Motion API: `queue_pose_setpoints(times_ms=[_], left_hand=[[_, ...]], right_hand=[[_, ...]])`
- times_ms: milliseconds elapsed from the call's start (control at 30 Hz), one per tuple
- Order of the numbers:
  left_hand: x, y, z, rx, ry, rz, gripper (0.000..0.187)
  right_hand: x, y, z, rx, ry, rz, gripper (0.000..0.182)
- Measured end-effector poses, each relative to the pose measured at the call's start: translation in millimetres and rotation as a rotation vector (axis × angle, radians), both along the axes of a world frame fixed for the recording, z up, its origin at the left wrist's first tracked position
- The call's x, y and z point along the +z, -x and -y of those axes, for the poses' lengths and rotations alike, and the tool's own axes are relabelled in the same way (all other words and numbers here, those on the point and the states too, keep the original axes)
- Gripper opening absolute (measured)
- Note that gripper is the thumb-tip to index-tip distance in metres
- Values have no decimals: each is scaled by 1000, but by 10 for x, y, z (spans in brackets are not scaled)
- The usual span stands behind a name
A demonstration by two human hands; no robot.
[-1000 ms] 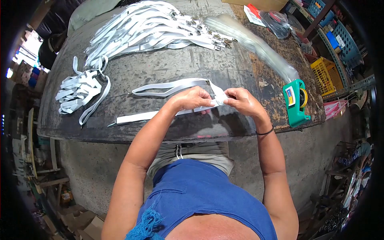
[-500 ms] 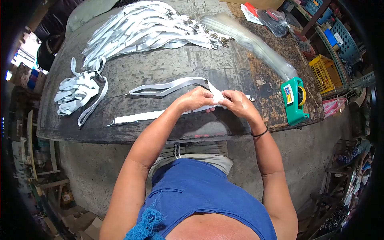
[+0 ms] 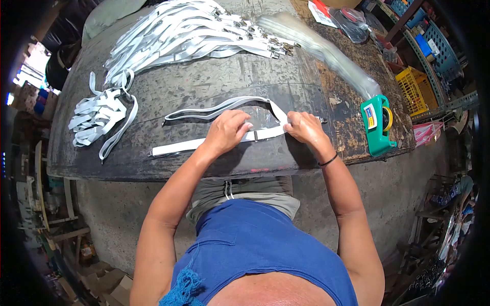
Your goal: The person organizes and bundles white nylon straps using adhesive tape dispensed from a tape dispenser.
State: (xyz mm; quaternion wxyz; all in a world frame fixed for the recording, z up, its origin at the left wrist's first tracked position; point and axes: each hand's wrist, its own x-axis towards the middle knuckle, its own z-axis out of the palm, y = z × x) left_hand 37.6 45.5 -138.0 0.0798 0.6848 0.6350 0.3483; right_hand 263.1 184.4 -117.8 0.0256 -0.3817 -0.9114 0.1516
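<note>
A pair of white suspenders (image 3: 178, 148) lies across the table in front of me, one strap straight along the near side and another looped behind it. My right hand (image 3: 305, 130) grips the suspenders where the straps meet, with a metal clip just beyond it. Over the middle of the straps is my left hand (image 3: 227, 131), fingers loosely curled and thumb apart, holding nothing that I can see. A dark slider (image 3: 255, 135) sits on the near strap between my hands.
A large pile of white suspenders (image 3: 178, 35) with metal clips covers the back of the table (image 3: 173, 84). At left is a bundle of white straps (image 3: 97, 118). Clear plastic sleeves (image 3: 326, 53) lie to the right, near a green tape dispenser (image 3: 375, 127) at the edge.
My hands were together at the strap joint. My left hand has let go and moved left; my right hand has stayed at the joint, which now lies flatter on the table.
</note>
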Motion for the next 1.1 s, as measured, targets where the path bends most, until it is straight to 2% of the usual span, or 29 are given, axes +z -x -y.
queue_pose_setpoints(times_ms=[33,100,133,167,233,300,400,533,600,633,700,767,800,833,900,967,1033,1100], left_hand=[[6,-46,30,-5,2,2,26],[38,-257,22,-163,-132,-87,34],[-7,-380,8,-213,-155,-182,45],[-71,-494,-6,-234,-76,-272,57],[-299,-677,-59,-173,42,-382,69],[-337,-691,-88,-177,104,-414,73],[-369,-706,-95,-180,183,-437,78],[-335,-727,-88,-146,208,-416,78],[-354,-758,-84,-130,214,-415,78],[-363,-766,-83,-122,199,-409,75],[-360,-747,-98,-96,191,-409,72],[-350,-749,-110,-139,193,-282,66],[-312,-732,-120,-164,161,-134,57],[-330,-709,-134,-143,170,-147,57],[-397,-586,-132,-183,22,398,50],[-299,-311,-22,-95,-1,326,50],[-154,123,111,71,-67,-153,55],[-109,659,262,240,31,-396,62]], right_hand=[[16,19,-2,-5,2,2,24],[53,54,-11,38,-11,56,25],[52,58,-22,37,-15,62,25],[42,65,-33,34,-12,66,26],[62,53,-48,27,-13,75,28],[125,-17,-58,18,-16,119,36],[383,-222,-246,-68,125,252,48],[407,-609,-446,-52,126,181,46],[268,-678,-421,-126,-32,292,39],[197,-716,-372,-125,-29,293,39],[114,-644,-197,-12,-443,-85,36],[-8,-414,9,37,-400,-376,40],[-117,-294,160,67,-312,-433,45],[-248,-211,311,101,-225,-490,50],[-463,-146,648,77,-246,-75,62],[-535,-114,704,58,-242,-6,72],[-527,-192,580,150,-240,-31,71],[-431,-256,512,180,-193,-16,70]])
